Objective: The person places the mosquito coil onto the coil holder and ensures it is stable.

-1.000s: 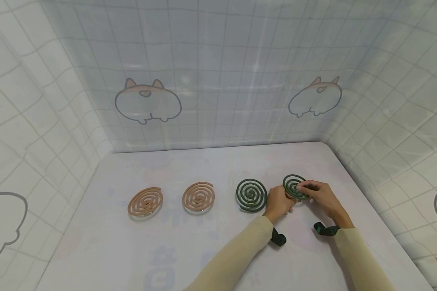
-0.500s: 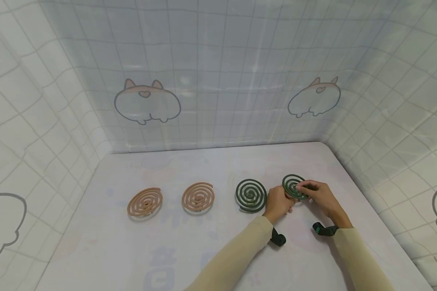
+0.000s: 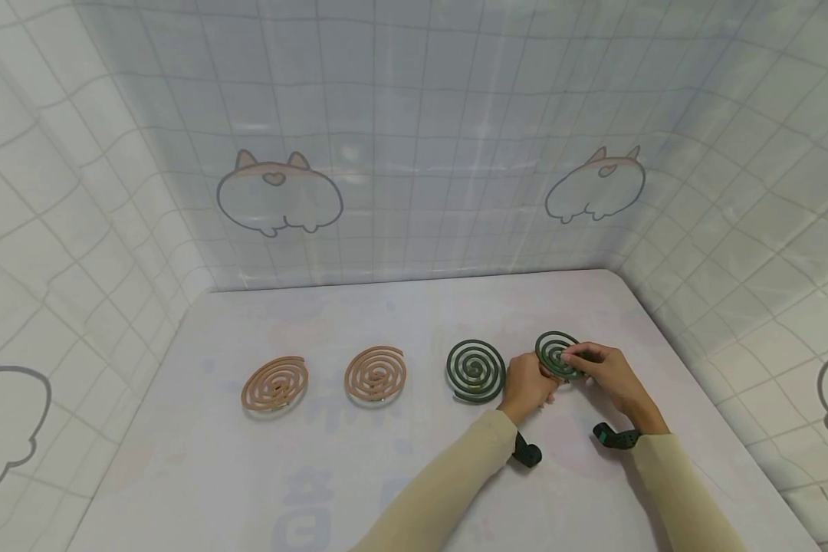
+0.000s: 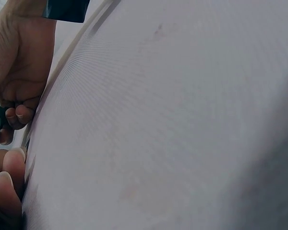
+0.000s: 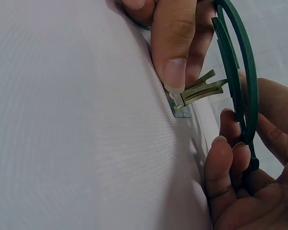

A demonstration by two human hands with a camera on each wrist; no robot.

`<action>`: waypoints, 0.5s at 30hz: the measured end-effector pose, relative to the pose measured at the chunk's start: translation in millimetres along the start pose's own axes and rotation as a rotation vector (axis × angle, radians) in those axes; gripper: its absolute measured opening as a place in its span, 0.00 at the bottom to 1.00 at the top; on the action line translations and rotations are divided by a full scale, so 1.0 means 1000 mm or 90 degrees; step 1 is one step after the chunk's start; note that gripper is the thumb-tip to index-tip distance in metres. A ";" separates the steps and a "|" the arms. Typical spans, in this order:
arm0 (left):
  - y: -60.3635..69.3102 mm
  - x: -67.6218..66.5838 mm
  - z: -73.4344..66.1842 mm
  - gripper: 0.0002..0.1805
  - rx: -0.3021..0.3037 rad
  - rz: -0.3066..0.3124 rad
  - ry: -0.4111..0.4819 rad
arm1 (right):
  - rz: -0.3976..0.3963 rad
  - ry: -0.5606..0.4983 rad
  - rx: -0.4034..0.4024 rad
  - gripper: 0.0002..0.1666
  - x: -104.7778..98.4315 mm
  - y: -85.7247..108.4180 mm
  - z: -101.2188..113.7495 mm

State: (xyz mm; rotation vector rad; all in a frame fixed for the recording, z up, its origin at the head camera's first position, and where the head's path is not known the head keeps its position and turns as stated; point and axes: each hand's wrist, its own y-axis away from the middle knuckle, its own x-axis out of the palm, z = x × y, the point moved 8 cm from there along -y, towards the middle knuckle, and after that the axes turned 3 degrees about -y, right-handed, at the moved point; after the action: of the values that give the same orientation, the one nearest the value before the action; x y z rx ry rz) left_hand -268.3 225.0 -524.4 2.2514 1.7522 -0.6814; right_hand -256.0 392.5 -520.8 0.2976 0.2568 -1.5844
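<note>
My right hand [image 3: 616,376] pinches a green mosquito coil [image 3: 550,343], which is tilted up off the table. In the right wrist view the coil [image 5: 252,81] appears edge-on between that hand's fingers and thumb. A small metal coil stand [image 5: 201,91] rests on the table, its upright prong reaching to the coil's underside. My left hand [image 3: 527,383] holds the stand's base down, the thumb on top of it. The left wrist view shows only the tips of the left hand's fingers [image 4: 12,175] and the right hand [image 4: 26,62] beyond. The head view hides most of the stand.
A second green coil [image 3: 476,371] lies just left of my left hand. Two brown coils, one nearer [image 3: 376,374] and one farther left [image 3: 276,384], sit raised and slightly tilted over the white table [image 3: 359,475]. Grid-patterned curtain walls [image 3: 421,153] enclose the back and sides.
Both hands and the green coil stay practically in place. Only a tiny shift of the whole head view shows.
</note>
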 end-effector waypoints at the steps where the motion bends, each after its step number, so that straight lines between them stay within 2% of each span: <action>1: 0.000 0.000 0.000 0.15 -0.001 0.000 0.000 | 0.000 0.002 0.000 0.22 0.000 0.000 0.001; 10: 0.001 0.000 0.000 0.14 -0.005 0.006 0.007 | 0.003 0.014 -0.005 0.19 0.005 0.015 0.032; 15: 0.000 0.001 0.000 0.14 -0.005 0.005 0.005 | 0.005 0.014 -0.002 0.19 0.007 0.018 0.036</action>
State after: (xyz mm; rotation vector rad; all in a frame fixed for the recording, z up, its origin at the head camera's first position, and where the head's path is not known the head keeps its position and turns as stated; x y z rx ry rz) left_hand -267.9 225.7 -525.3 2.2572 1.7457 -0.6638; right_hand -239.6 373.2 -488.7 0.3132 0.2739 -1.5738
